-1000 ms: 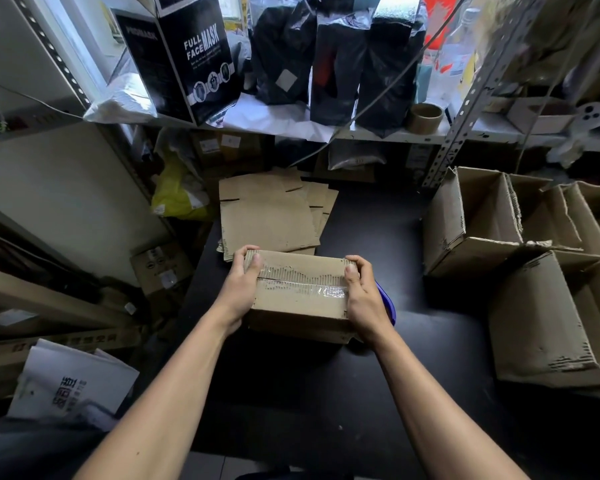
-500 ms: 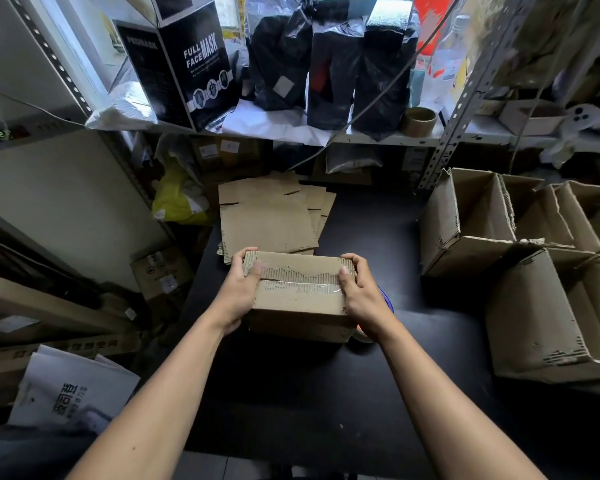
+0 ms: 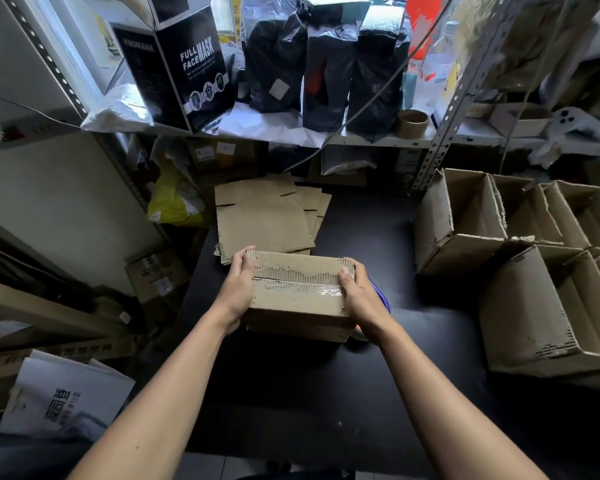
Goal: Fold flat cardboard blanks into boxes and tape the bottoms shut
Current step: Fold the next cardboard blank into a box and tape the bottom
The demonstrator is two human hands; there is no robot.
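From the head view, my left hand (image 3: 238,292) and right hand (image 3: 359,303) clasp the ends of the box (image 3: 298,296) above the desk (image 3: 326,393), fingers curled onto its taped seam (image 3: 298,284). This bottom looks sealed. Finished boxes (image 3: 499,244) stand to my right; flat blanks (image 3: 262,220) beyond await folding.

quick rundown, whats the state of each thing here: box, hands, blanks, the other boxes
box: folded, upside down, bottom seam taped
left hand: grips the box's left end
right hand: grips the box's right end, thumb on the tape
blanks: flat, stacked behind the box
finished boxes: on their sides, open, at the right
tape core: on the shelf, no tape on it
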